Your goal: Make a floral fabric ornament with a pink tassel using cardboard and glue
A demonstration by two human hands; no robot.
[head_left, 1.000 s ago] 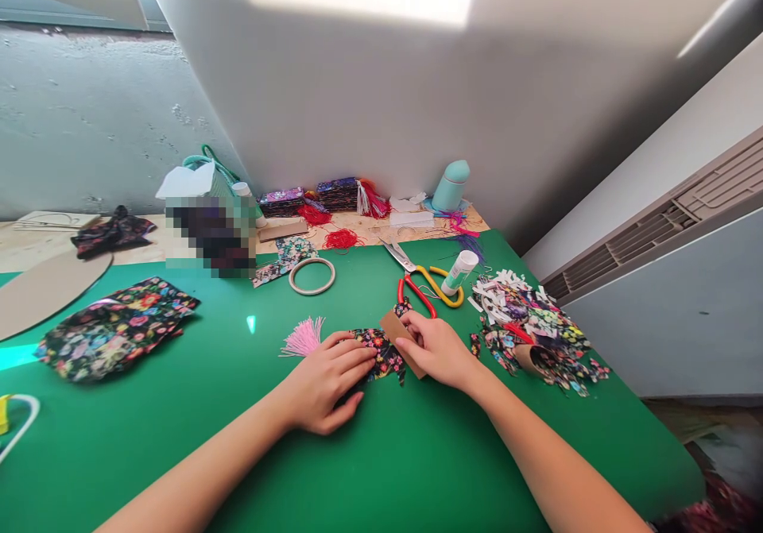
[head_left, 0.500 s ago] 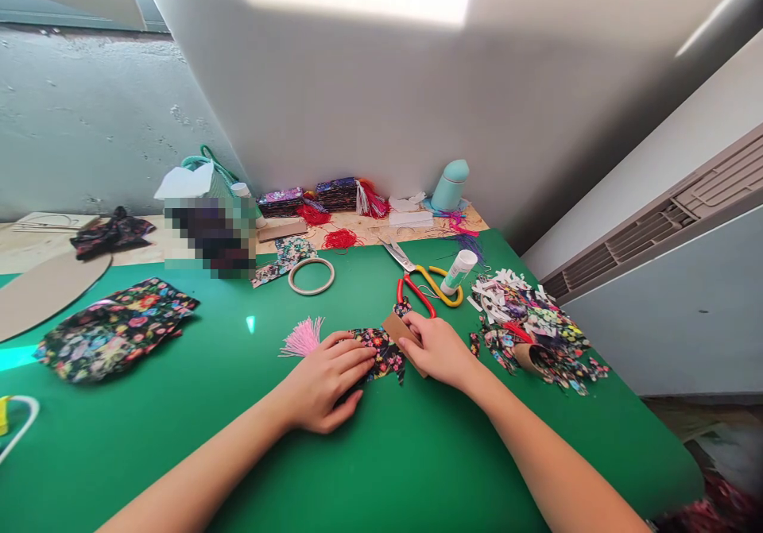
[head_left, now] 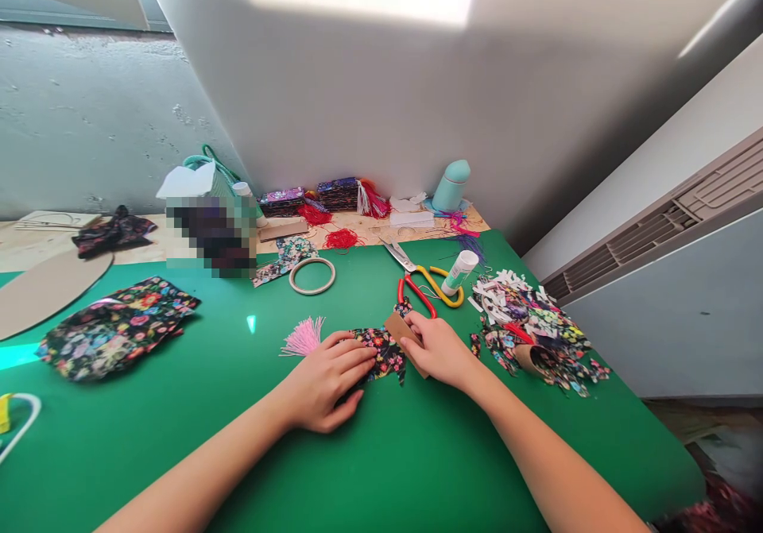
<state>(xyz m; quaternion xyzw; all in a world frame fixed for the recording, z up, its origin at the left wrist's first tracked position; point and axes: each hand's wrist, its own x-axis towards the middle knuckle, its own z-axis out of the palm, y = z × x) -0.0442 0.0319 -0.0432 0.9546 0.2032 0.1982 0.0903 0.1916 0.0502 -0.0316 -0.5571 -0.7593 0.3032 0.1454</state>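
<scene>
My left hand (head_left: 331, 378) lies flat with its fingers spread on a black floral fabric piece (head_left: 387, 356). A pink tassel (head_left: 303, 337) sits just left of its fingertips. At the fabric's right end, my right hand (head_left: 438, 349) grips a small brown card (head_left: 400, 329) between thumb and fingers, the card's lower part reaching under the hand. Beyond the right hand lie open scissors (head_left: 418, 283) with one red and one yellow handle. A white glue stick (head_left: 459, 272) rests by the yellow handle.
Fabric and paper scraps (head_left: 530, 326) are heaped at the right. A tape ring (head_left: 312, 276) lies behind the tassel. Larger floral fabric (head_left: 119, 330) and a beige board (head_left: 53, 295) are at the left. A light blue bottle (head_left: 451, 187) stands by the wall.
</scene>
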